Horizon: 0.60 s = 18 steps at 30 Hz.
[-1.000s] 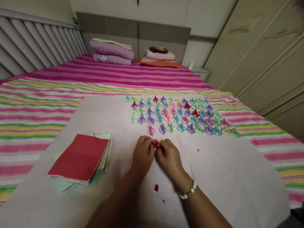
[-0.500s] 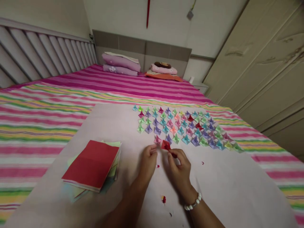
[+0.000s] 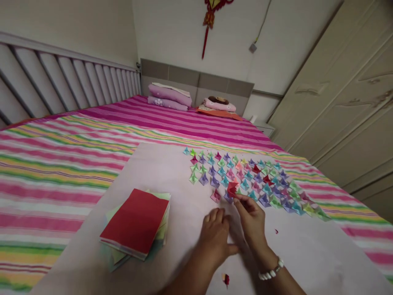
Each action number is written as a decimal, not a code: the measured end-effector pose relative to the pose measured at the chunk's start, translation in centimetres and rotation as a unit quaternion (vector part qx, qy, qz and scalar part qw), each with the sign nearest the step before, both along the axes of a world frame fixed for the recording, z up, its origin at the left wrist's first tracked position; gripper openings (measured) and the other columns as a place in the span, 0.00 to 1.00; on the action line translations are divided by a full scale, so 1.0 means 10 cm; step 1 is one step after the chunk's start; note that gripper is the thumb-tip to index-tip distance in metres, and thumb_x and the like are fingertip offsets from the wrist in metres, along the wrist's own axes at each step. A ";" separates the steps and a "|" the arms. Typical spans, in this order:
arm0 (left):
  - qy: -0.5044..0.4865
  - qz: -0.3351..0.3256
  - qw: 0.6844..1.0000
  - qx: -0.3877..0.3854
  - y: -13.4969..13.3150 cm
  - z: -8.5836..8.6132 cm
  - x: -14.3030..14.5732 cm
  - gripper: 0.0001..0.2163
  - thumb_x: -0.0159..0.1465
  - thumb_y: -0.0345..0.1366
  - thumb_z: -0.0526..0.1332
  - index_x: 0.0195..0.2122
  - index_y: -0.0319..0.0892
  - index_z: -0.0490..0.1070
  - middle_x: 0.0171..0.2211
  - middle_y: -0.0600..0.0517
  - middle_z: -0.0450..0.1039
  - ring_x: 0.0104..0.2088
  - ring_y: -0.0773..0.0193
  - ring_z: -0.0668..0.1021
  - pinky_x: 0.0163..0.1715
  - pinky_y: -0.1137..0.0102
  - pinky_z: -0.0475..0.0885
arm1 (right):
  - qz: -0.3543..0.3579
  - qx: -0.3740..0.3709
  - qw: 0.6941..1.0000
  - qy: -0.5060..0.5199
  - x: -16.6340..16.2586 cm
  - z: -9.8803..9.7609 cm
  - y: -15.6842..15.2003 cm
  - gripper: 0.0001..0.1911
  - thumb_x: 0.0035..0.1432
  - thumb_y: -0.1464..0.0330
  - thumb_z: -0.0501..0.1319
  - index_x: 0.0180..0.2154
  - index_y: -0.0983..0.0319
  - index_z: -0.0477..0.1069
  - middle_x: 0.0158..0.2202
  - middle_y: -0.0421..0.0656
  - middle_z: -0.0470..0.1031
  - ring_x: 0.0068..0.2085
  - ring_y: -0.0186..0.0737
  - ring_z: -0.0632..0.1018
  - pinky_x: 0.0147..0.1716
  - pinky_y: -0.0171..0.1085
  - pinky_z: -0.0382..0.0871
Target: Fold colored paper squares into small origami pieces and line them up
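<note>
Red and sharply creased, the folded piece [image 3: 232, 188] is pinched in the fingertips of the right hand [image 3: 253, 217], at the near edge of the rows of paper shapes [image 3: 260, 182]. It is so close to the nearest pink and purple ones that I cannot tell whether it touches them. The left hand [image 3: 215, 235] lies palm down in front of the rows, fingers loosely bent, holding nothing that shows. A stack of paper squares [image 3: 136, 221] with a red top sheet sits well left of the rows. One red scrap [image 3: 276, 231] lies just in front of them and another [image 3: 226, 279] nearer the wrists. A bead bracelet [image 3: 272, 272] circles the right wrist.

Both forearms are cut off at the bottom edge, and the far shapes are too small to make out.

Everything rests on a white sheet [image 3: 172, 172] spread over a striped bedspread [image 3: 61, 164]. Beyond the rows are pillows [image 3: 170, 96], a grey headboard [image 3: 196, 82] and a red ornament [image 3: 211, 12] on the wall. To their right stands a pale wardrobe [image 3: 346, 102].
</note>
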<state>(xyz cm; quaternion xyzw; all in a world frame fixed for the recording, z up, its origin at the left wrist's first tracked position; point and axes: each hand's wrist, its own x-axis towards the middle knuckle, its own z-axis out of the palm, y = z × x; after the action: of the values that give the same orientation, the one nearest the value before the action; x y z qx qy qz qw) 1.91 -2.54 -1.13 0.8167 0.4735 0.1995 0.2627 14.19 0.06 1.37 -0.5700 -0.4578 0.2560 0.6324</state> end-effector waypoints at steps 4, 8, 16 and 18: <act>0.014 -0.004 1.000 -0.015 0.00 0.00 0.03 0.38 0.54 0.53 0.63 0.61 0.35 0.62 0.65 0.39 0.57 0.65 0.43 0.57 0.63 0.51 0.55 | 0.063 -0.011 0.998 -0.018 -0.15 0.20 0.25 0.12 0.45 0.61 0.67 0.31 0.62 0.77 0.28 0.43 0.78 0.29 0.40 0.76 0.32 0.40 0.70; 0.018 -0.010 0.999 -0.034 -0.02 0.06 0.02 0.37 0.55 0.51 0.62 0.62 0.35 0.62 0.65 0.39 0.57 0.66 0.44 0.55 0.63 0.52 0.54 | 0.123 -0.057 0.989 -0.065 -0.48 0.29 0.67 0.12 0.45 0.62 0.64 0.30 0.63 0.76 0.25 0.43 0.78 0.26 0.39 0.75 0.27 0.37 0.69; -0.061 -0.026 0.997 -0.027 0.01 -0.09 0.11 0.33 0.56 0.43 0.62 0.63 0.44 0.60 0.62 0.44 0.62 0.63 0.44 0.60 0.62 0.51 0.55 | 0.110 -0.096 0.983 -0.114 -1.30 0.15 1.76 0.04 0.43 0.69 0.61 0.23 0.63 0.74 0.22 0.41 0.76 0.26 0.38 0.75 0.24 0.33 0.64; -0.058 -0.023 0.998 -0.024 0.03 -0.14 0.17 0.31 0.58 0.42 0.60 0.64 0.46 0.59 0.61 0.44 0.64 0.62 0.43 0.61 0.61 0.48 0.56 | 0.093 -0.110 0.981 -0.131 -1.46 0.13 1.97 0.04 0.42 0.70 0.61 0.23 0.63 0.74 0.24 0.41 0.77 0.28 0.39 0.76 0.24 0.33 0.63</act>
<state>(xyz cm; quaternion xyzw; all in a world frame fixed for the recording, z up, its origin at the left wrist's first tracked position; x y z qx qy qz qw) 3.57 -2.22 -2.53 0.8078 0.4431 0.2294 0.3138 -0.38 19.73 2.62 -0.6198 -0.5565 0.2853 0.4741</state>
